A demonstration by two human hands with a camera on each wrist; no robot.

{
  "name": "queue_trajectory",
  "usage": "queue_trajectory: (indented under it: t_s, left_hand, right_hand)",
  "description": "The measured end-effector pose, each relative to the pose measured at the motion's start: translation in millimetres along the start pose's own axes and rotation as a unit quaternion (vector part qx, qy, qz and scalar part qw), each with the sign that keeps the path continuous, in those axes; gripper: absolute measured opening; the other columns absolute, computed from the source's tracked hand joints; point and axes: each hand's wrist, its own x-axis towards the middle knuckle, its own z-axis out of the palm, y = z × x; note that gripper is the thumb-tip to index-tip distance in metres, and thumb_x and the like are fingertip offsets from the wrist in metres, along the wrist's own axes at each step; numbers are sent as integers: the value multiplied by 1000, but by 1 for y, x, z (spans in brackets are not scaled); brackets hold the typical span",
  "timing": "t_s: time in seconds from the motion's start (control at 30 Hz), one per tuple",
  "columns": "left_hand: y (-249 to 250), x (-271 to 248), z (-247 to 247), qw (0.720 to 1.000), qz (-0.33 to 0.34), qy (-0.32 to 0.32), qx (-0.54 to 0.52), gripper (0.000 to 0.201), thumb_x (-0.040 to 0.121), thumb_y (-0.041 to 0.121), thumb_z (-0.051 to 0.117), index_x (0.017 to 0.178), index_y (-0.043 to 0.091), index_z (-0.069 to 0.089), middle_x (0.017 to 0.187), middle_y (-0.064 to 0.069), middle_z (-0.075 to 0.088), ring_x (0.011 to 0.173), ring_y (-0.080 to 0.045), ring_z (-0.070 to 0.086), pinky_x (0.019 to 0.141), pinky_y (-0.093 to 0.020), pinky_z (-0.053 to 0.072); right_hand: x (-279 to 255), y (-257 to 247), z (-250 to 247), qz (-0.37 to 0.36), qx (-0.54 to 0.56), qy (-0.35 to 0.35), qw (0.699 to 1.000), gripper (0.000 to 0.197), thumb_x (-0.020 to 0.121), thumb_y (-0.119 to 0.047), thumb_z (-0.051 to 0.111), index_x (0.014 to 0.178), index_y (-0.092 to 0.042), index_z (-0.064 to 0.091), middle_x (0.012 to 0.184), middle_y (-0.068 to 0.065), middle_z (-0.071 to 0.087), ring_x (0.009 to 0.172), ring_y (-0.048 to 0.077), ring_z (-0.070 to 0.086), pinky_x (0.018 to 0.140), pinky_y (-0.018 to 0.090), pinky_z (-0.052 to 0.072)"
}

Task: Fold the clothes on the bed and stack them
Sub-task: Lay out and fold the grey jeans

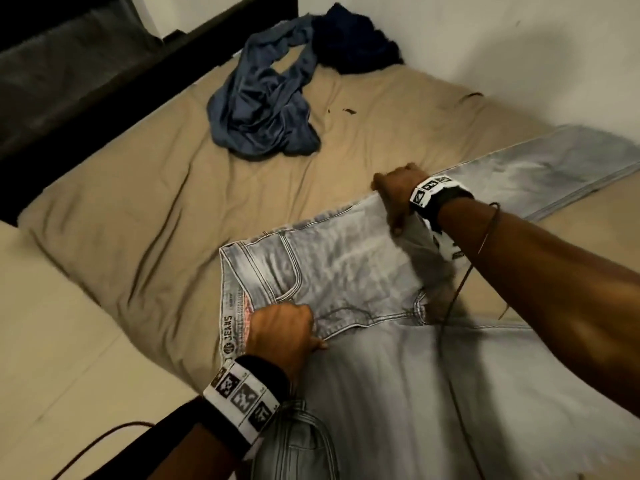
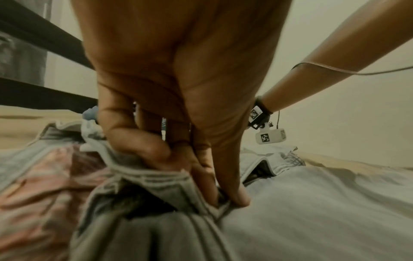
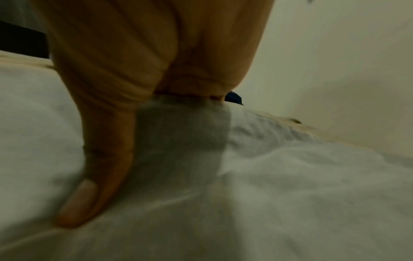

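1. The left hand (image 1: 282, 329) has its grip clamped on the light grey jeans (image 1: 346, 268) at the fly, just beside the printed waistband; in the left wrist view its fingers (image 2: 143, 146) curl round a bunched fold of denim while the thumb presses down on the cloth.
2. The jeans lie spread across the near part of the bed (image 1: 138, 202), waistband to the left. One leg runs away to the right towards the wall; the other comes down towards the viewer.
3. The right hand (image 1: 398, 194) has its grip clamped on the far edge of the jeans, where the upper leg begins. From the right wrist view, the thumb lies on top of the denim and the other fingers are tucked under a raised fold.
4. Between the two hands the seat of the jeans is held fairly flat, with creases.
5. By count there are three garments: the jeans, a crumpled blue-grey garment (image 1: 266, 98), and a dark navy garment (image 1: 353, 36) touching it on the right. Both loose pieces lie at the far end of the bed, well apart from the hands.
6. There are two hands, each with a patterned wristband. A thin cord (image 1: 460, 289) hangs from the right wrist across the jeans.
7. A tan sheet covers the bed, which carries all the clothes.
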Motion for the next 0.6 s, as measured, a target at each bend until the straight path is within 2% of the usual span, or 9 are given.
queue_trajectory:
  t_s: [0.13,0.27,0.3,0.37,0.43,0.5,0.53,0.57,0.6]
  left_hand:
    - [-2,4,2,996,-41,-30,-77,50,79,67,72,99,22,64,109,0,70,111,-23,65,83,-33,46]
    - [-5,-7,-1,976,-69,-24,-203,50,71,62,82,80,20,58,92,1,73,94,-22,69,75,-32,48]
    - [-6,-13,0,953,-70,-44,-292,57,67,62,86,79,14,58,84,-2,75,85,-22,72,70,-31,50]
    - [-8,-35,-5,828,-67,-94,-549,78,49,69,92,91,10,66,84,-15,76,75,-23,75,62,-34,56]
    - [-14,-64,-10,652,-108,-121,-741,105,44,85,79,113,6,64,108,-23,74,92,-35,74,69,-45,61]
    - [-20,-93,-8,472,-139,-125,-862,122,50,95,55,129,3,57,122,-28,68,110,-45,68,84,-55,60]
    - [-24,-108,-4,402,-145,-127,-895,130,46,100,51,133,3,53,126,-31,65,115,-49,65,89,-57,57]
    - [-25,-120,0,357,-154,-129,-912,135,43,102,50,135,3,50,128,-33,63,116,-52,63,93,-60,54]
    - [-25,-130,3,344,-169,-128,-915,134,45,103,49,135,4,49,128,-33,63,116,-52,63,97,-61,52]
  right_hand:
    - [-24,4,-7,17,51,-4,999,65,48,-49,96,98,-17,69,102,12,69,95,33,66,71,32,48]
    - [-108,20,-19,17,89,189,978,33,70,-25,85,93,-10,67,95,18,71,91,39,67,70,40,53]
    - [-136,22,-19,5,106,240,965,26,69,-13,81,89,-6,67,91,20,70,86,41,67,69,43,55]
    - [-195,27,-9,-24,122,340,932,25,61,5,76,82,-3,65,81,20,65,75,40,65,59,43,54]
    - [-259,22,11,-51,119,396,909,25,57,7,72,74,-7,59,74,13,57,65,33,58,50,38,47]
    - [-317,6,40,-87,112,409,901,9,70,1,62,72,-8,60,72,12,53,61,31,52,48,38,42]
    - [-343,-5,59,-96,103,415,899,10,79,-3,56,73,-7,62,72,12,53,60,30,51,48,38,42]
    - [-366,-18,82,-111,85,410,901,17,86,-7,52,75,-8,65,74,11,55,60,30,52,49,37,42]
    - [-383,-31,105,-127,68,399,906,21,92,-11,51,77,-10,66,77,10,56,62,29,52,51,36,42]
